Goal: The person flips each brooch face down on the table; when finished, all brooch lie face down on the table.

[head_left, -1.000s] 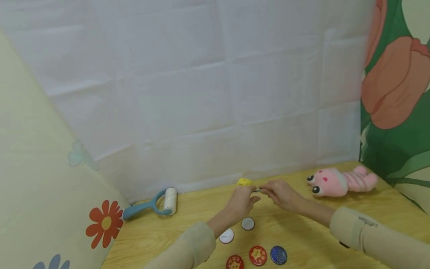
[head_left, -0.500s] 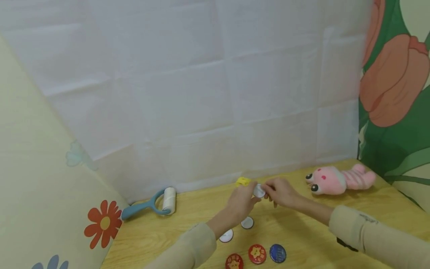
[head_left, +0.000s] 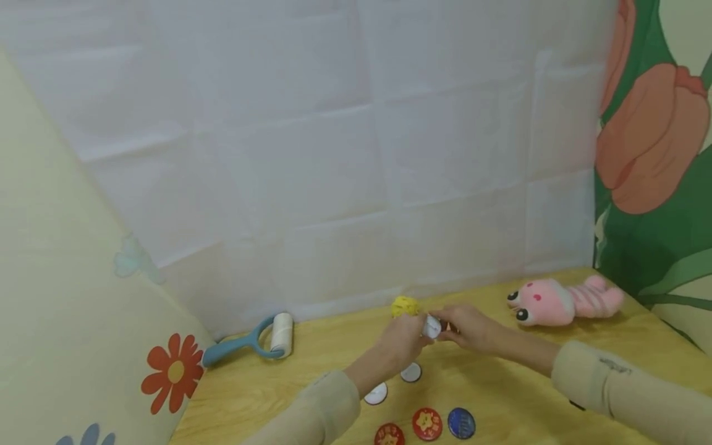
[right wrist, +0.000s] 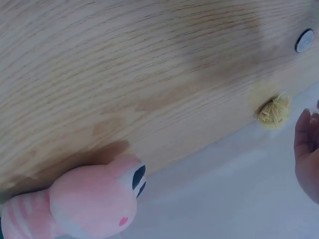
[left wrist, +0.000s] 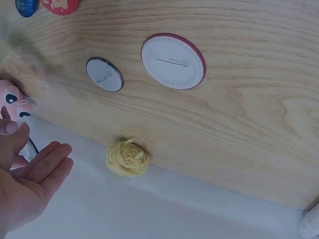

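Both hands meet over the back of the table around a round pin badge (head_left: pixel 431 327), its white back turned toward the head camera. My left hand (head_left: pixel 402 341) pinches the badge's left side; in the left wrist view the badge's edge shows behind that hand's (left wrist: pixel 31 186) thumb, with the other fingers stretched out. The right hand (head_left: pixel 468 327) grips the right edge between thumb and fingers. Just behind the left hand lies a yellow yarn ball (head_left: pixel 405 305). Nearer on the table, two badges lie white back up, a smaller badge (left wrist: pixel 104 74) and a larger badge (left wrist: pixel 173 61) with a pin across it.
Two red star badges (head_left: pixel 427 424) and a blue badge (head_left: pixel 461 423) lie face up near the front. A blue-handled lint roller (head_left: pixel 282 334) is at the back left. To the right rests a pink plush toy (head_left: pixel 547 301). White sheeting (head_left: pixel 311 185) hangs behind the table.
The badge has turned from edge-on to showing its white back, then tilted a little and come slightly lower. The right hand's fingers have shifted along its edge. The other things stay put.
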Tool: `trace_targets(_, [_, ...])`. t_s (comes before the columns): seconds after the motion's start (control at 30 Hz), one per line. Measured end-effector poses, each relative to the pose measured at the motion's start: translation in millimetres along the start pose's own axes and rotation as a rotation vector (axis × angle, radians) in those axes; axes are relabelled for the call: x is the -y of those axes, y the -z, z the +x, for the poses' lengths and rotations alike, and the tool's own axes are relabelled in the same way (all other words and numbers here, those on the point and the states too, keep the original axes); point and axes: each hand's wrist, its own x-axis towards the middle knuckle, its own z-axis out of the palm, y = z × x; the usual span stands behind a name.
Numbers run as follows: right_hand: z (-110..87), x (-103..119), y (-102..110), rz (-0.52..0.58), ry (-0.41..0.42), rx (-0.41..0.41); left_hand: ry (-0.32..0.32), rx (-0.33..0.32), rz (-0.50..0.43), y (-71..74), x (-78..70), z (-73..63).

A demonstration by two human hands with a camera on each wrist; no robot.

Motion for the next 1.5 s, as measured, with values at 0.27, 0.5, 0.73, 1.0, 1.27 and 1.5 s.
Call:
trace_targets(0.27, [-2.6, -3, -3, 0.024, -0.062, 0.019, 0.004, -0.022, -0.023, -6.1, -2.3, -1.2])
trace_targets(0.5, [-9.0, -5, -7, -0.022, -0.030, 0.032, -0.046, -0.055, 0.036, -18.7, -2.8, -2.0])
trace_targets(0.73, [-16.3, -11, -14, -0.061, -0.018, 0.063, -0.092, -0.085, 0.057, -34.1, -5.3, -4.4])
trace_targets(1.0, [-26.4, -17, -36, -0.034, -0.025, 0.128, -0.014, 0.031, 0.045, -52.4, -10.6, -8.2])
trace_targets(1.27, [-36.4, -17, -47, -0.005, -0.103, 0.150, 0.056, 0.054, 0.053, -66.1, -13.7, -10.2])
trace_targets(1.5, [-36.2, -18, -46, 0.003, -0.127, 0.174, 0.089, 0.081, 0.102, -66.4, -17.0, -8.8])
